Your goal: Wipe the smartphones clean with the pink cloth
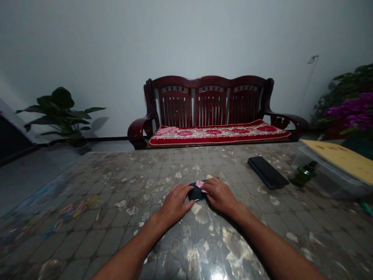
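Note:
A dark, glossy smartphone [194, 193] lies flat on the patterned table between my hands. My left hand [175, 201] grips its left end, with the thumb at the near edge and the fingers at the far edge. In my right hand [220, 195] is a small pink cloth [199, 184], pressed on the right part of the phone's face. The right fingers are bent over the cloth and hide much of it, along with the phone's right end.
On the table's right lie a black wallet-like case [268, 172], a green bottle [303, 174] and a clear plastic box [326, 175] with a yellow sheet [344, 157] on top. Colored bands [77, 210] are scattered at left. A wooden bench [211, 101] stands beyond the table.

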Motion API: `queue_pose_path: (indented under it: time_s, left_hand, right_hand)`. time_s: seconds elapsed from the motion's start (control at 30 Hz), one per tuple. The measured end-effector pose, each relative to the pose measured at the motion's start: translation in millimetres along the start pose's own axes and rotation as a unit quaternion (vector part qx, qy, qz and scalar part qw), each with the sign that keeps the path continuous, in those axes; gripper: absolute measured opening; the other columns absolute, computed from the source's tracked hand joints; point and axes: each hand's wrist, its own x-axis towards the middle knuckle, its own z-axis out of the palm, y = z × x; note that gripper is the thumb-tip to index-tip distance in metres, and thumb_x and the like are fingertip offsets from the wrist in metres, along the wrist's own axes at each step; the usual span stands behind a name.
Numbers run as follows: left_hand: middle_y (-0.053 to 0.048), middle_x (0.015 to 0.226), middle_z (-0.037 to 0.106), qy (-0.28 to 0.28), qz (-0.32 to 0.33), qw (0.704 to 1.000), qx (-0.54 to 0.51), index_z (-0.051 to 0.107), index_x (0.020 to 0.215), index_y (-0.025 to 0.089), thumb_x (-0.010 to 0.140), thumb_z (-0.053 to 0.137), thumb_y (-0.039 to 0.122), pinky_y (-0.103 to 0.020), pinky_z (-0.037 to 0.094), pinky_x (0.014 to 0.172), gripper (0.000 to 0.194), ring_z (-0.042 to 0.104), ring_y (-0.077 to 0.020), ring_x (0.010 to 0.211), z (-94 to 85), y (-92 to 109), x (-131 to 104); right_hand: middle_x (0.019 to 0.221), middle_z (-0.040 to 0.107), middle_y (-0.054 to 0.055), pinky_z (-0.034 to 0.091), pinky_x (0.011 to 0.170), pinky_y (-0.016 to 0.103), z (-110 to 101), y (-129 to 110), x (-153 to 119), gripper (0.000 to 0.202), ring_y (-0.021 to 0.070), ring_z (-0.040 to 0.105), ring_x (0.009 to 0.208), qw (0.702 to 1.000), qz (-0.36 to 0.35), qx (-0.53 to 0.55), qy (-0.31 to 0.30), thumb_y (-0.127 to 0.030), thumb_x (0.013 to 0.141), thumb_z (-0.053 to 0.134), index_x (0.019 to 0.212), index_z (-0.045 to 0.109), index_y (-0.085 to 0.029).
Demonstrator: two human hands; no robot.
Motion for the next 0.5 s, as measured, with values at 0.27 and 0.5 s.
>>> queue_pose_path:
  time_s: [0.27, 0.5]
  left_hand:
    - [-0.015, 0.137, 0.066, 0.000, -0.005, 1.000, 0.006, 0.066, 0.124, 0.018, 0.082, 0.072, 0.019, -0.053, 0.045, 0.113, 0.043, 0.063, -0.0314, 0.126, 0.7, -0.1, -0.5]
    - [-0.013, 0.131, 0.069, 0.007, -0.008, 1.000, -0.004, 0.065, 0.122, 0.020, 0.081, 0.072, 0.019, -0.051, 0.046, 0.112, 0.041, 0.064, -0.0305, 0.123, -0.3, 0.5, -0.8]
  right_hand:
    - [0.099, 0.072, 0.006, 0.043, 0.082, 0.031, -4.5, 10.8, -3.9, 0.026, 0.0217, 0.059, 0.092, 0.997, 0.060, -0.004, 0.039, -0.007, 0.089, 0.058, 0.104, 0.073, -0.021]
    - [0.097, 0.071, 0.006, 0.043, 0.079, 0.031, 1.4, -9.3, -8.7, 0.022, 0.0209, 0.058, 0.089, 0.999, -0.041, 0.019, 0.016, -0.006, 0.085, 0.061, 0.099, 0.072, -0.020]
